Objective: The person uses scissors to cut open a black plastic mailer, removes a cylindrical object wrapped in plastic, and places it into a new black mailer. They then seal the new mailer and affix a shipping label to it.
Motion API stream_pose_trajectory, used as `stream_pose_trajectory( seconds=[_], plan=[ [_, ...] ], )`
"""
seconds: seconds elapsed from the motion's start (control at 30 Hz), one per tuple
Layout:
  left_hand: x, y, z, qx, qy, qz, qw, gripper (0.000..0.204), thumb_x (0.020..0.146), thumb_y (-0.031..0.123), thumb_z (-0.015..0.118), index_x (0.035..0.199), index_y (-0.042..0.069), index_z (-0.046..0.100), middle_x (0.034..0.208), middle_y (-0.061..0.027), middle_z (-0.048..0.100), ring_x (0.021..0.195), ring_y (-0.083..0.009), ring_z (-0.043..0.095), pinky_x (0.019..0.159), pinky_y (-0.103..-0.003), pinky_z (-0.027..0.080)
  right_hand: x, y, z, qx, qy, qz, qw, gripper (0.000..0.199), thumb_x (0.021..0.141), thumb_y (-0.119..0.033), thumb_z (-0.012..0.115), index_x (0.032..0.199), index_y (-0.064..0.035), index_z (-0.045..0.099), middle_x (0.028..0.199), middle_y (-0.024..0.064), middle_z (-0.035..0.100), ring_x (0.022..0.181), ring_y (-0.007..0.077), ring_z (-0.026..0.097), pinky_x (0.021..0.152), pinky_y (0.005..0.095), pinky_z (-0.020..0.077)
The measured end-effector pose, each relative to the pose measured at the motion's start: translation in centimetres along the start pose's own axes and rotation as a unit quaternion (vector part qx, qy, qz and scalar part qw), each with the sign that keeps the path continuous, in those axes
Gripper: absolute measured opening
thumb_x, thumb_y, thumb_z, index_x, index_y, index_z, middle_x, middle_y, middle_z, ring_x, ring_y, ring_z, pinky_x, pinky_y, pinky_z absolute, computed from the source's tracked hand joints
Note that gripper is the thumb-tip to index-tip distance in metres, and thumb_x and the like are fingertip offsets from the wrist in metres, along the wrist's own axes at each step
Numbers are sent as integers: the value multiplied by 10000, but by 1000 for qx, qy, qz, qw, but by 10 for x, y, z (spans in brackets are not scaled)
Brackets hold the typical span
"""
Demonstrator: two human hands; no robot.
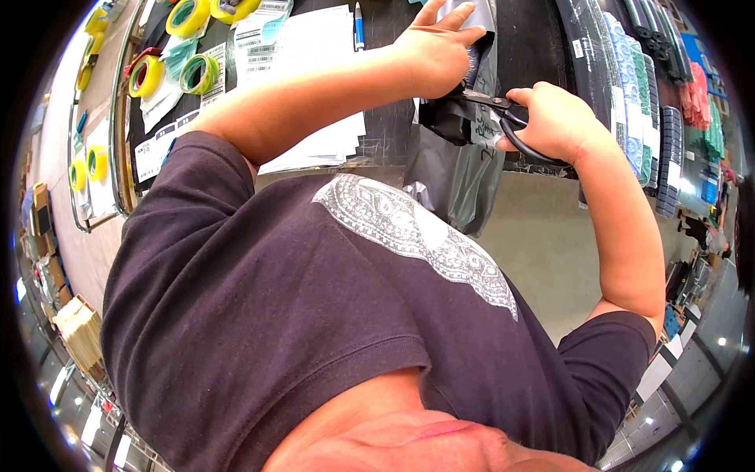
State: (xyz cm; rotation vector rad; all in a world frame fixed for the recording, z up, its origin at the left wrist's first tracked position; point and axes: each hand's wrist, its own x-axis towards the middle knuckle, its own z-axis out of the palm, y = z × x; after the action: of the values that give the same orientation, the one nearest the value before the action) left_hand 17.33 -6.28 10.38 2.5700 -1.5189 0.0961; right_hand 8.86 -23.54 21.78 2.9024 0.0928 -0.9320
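Black-handled scissors are gripped in my right hand, its fingers closed round the handle loops. Their blades point left into a grey plastic mailing bag, at a dark gap in the plastic; the blade tips are hidden. On the bag's upper part lies my left hand, fingers spread and holding nothing. The lower end of the bag hangs over the table's near edge, close to my shirt.
White paper sheets and a blue pen lie on the black table to the left. Yellow tape rolls sit farther left. Rolled plastic film and patterned bundles stand at the right.
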Motion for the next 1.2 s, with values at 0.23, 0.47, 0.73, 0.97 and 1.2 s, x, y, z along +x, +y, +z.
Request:
stream_pose_trajectory(
  seconds=[0.23,0.47,0.73,0.97,1.2],
  plan=[
    [-4,3,-3,-7,7,-24,1000,292,775,197,549,935,70,758,1456,-104,479,1468,-367,217,1156,-634,44,9,-10,-8,-9,-16,-23,1000,660,671,-373,841,1209,-35,663,1015,187,702,987,332,668,884,398,527],
    [-13,1,-4,5,25,-66,998,320,788,197,551,1016,77,741,1468,-90,470,1464,-353,220,1155,-614,49,13,-13,-11,-42,-20,-15,999,591,700,-386,829,1161,-45,685,991,189,698,972,336,664,867,416,526],
    [-24,3,-3,-5,53,-103,993,252,771,199,586,925,104,762,1452,-90,485,1458,-370,216,1148,-610,61,15,-21,-9,-76,-13,-28,997,636,699,-382,829,1228,-79,647,1083,138,648,1054,321,625,908,406,503],
    [-32,4,-30,-74,-3,-135,988,285,616,251,764,890,174,768,1445,-78,467,1448,-384,223,1146,-610,64,6,-22,-18,-120,24,-27,992,520,744,-375,799,1178,-112,687,1054,101,710,1005,283,670,844,380,545],
    [-36,5,-30,-69,-1,-147,987,280,607,260,793,876,189,765,1449,-83,453,1443,-401,218,1142,-607,75,2,-31,-26,-128,-15,-12,992,626,707,-384,821,1223,-77,643,1075,125,667,1037,300,642,884,388,520]
  ],
)
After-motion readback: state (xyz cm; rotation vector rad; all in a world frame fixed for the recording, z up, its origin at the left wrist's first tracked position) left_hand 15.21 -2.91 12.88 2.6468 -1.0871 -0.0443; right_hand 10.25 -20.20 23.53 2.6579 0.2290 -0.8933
